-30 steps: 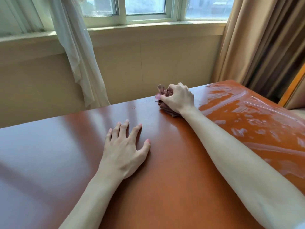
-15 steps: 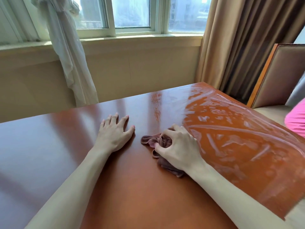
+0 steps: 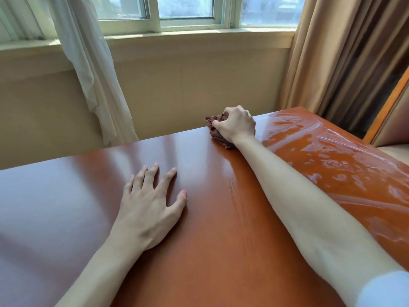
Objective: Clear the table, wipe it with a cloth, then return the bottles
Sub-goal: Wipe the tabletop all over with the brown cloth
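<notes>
With the right hand [image 3: 235, 126] clenched on the cloth [image 3: 218, 135] at the table [image 3: 66, 196] edge and the left hand [image 3: 148, 209] flat and released, 1 overlong stroke could drag the cloth off.

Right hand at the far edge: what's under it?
Under the right hand is a bunched brown cloth, pressed onto the table at its far edge. Folds show past the fingers and beside the wrist; the hand covers the rest.
</notes>
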